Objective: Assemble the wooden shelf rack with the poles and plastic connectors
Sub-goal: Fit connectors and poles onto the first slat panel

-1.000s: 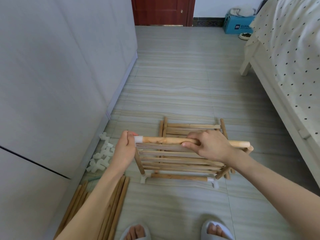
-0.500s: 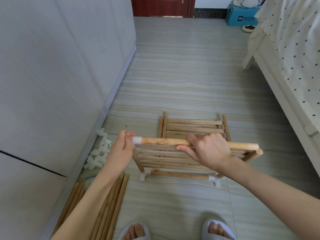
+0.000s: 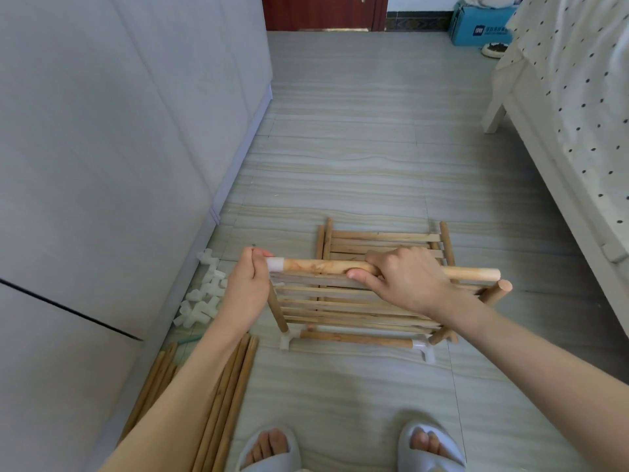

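The shelf rack [image 3: 354, 311] stands on the tiled floor [image 3: 357, 165] just ahead of the person's slippered feet, half built: pale wooden slats run lengthwise as a low tier, framed by round poles of warm, knotty wood. Two white plastic connectors [image 3: 423, 349] show at its near bottom corners, joined by one horizontal pole along the floor. Two short uprights are visible, one at the near left and one at the right with a bare, rounded top [image 3: 503, 288].

The right hand [image 3: 405, 279] curls round the top pole [image 3: 326, 266], thumb beneath and fingers over it, gripping near its middle. The left hand [image 3: 248, 284] pinches a white connector [image 3: 275, 264] fitted on that pole's left end, fingers bunched around it. The pole's right end hangs free, just above and apart from the right upright.

Behind the rack, one more slatted shelf panel [image 3: 384, 238] lies flat on the floor. A heap of loose white connectors [image 3: 204, 298] sits by the grey cabinet [image 3: 102, 165], too jumbled to count. A bundle of spare poles [image 3: 224, 403] lies under the left forearm, its number unclear. A bed [image 3: 578, 114] with spotted bedding stands at right
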